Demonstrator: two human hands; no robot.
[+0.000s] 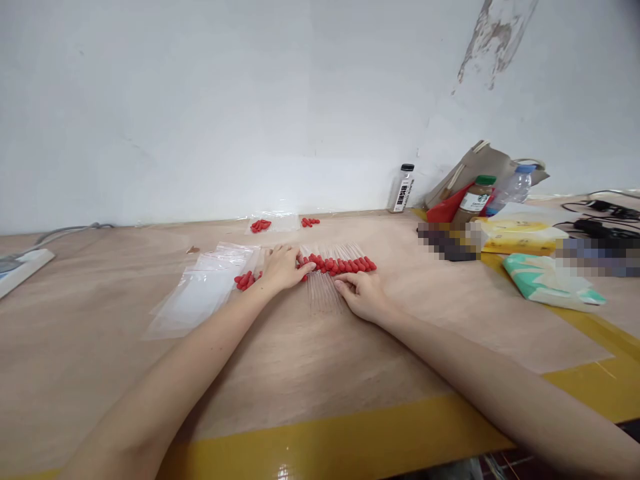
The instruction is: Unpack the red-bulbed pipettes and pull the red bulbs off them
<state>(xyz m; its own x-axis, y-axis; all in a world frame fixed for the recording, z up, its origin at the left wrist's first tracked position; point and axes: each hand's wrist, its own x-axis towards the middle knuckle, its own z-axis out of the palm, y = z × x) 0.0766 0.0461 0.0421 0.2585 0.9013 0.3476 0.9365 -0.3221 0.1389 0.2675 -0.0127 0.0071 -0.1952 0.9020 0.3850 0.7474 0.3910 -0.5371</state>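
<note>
A row of clear glass droppers with red rubber bulbs (345, 265) lies on the wooden table (280, 373). My left hand (283, 267) rests flat at the left end of that row, fingertips touching the red bulbs. My right hand (361, 293) sits just in front of the row, its fingers curled and pinching the thin glass tubes (324, 293). A small heap of loose red bulbs (245, 280) lies beside my left wrist. Clear plastic bags (200, 293) are stacked to the left of it.
More red bulbs (261, 225) on a clear bag lie near the wall, others (310, 222) beside them. At the right stand a small bottle (403, 189), a jar (474, 200), a water bottle (510, 190), a tan bag (480, 167), tissue packs (547, 280) and cables (605, 223).
</note>
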